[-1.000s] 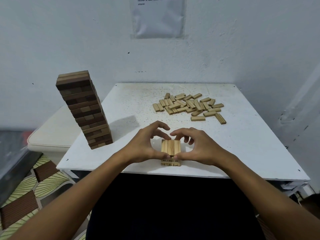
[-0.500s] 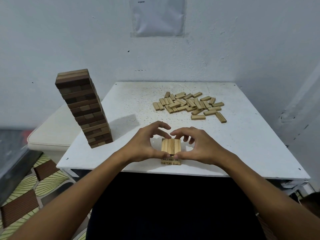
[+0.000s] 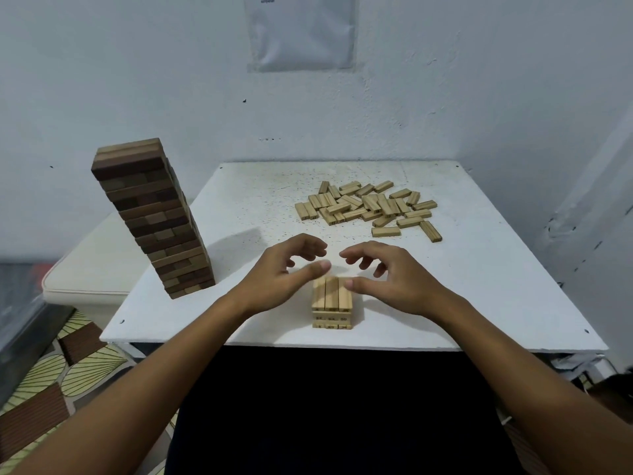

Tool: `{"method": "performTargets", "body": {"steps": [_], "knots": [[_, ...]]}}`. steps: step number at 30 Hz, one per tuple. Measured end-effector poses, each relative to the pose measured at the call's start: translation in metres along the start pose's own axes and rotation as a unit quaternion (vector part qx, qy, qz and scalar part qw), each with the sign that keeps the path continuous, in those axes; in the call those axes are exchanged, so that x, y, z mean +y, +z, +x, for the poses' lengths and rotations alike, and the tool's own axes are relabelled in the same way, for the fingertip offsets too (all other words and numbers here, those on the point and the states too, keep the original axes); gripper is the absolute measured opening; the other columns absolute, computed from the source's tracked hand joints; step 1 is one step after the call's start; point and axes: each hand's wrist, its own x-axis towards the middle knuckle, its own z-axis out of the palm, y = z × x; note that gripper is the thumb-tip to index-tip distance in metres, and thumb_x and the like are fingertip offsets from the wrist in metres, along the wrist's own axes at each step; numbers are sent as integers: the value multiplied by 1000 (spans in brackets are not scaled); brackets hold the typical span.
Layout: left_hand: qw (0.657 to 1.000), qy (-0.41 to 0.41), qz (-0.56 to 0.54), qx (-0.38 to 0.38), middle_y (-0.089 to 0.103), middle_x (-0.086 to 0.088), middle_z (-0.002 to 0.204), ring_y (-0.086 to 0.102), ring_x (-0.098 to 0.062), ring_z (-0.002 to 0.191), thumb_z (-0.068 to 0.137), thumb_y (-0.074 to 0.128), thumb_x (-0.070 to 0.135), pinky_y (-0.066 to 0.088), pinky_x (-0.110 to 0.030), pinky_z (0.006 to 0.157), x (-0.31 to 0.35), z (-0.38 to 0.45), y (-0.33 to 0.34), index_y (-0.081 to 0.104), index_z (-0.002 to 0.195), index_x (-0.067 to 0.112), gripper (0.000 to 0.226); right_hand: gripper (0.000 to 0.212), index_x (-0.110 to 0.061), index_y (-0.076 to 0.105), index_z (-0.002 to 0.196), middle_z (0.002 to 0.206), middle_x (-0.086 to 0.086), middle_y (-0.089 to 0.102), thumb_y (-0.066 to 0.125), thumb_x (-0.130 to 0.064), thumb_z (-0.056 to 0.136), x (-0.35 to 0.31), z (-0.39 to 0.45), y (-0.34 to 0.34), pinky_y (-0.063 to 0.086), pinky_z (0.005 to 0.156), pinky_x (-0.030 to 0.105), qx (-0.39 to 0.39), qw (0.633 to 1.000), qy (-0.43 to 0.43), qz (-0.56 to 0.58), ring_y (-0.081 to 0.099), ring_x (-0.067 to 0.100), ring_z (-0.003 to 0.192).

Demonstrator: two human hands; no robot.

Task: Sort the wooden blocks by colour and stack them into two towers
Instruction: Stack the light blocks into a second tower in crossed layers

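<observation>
A tall tower of dark brown blocks (image 3: 154, 217) stands at the left of the white table (image 3: 496, 286). A short stack of light blocks (image 3: 331, 301), three layers high, sits near the front edge. My left hand (image 3: 284, 272) and my right hand (image 3: 387, 272) hover just behind and above the stack, fingers loosely curled, holding nothing. The thumbs reach near the stack's far top edge; whether they touch it is unclear. A loose pile of several light blocks (image 3: 370, 207) lies at the back right.
A cream cushioned stool (image 3: 89, 269) stands left of the table, behind the dark tower. A paper sheet (image 3: 301, 32) hangs on the wall. Patterned flooring (image 3: 51, 371) shows at lower left. A dark seat surface fills the foreground below the table.
Both hands have let go of the sides of the light stack and lifted up and slightly apart, away from it. The stack stays put.
</observation>
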Motion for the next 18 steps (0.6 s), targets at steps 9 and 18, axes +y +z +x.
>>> {"method": "performTargets", "body": {"steps": [9,18], "knots": [[991,3,132,37,63,-3,129,55,-18,120,92,52,38,39,-27,95,-31,62,10,63,125,13,43,32,-21,63,118,122,-6,59,70,-18,87,46,35,-11,43,80,16,115,992,56,-9,57,9,108],[956,92,278,-12,29,-5,158,12,-20,150,95,37,41,16,-42,121,-47,103,44,36,149,12,62,47,-13,51,139,146,7,44,56,-25,95,68,65,-15,30,112,39,89,957,35,-276,30,23,142]]}}
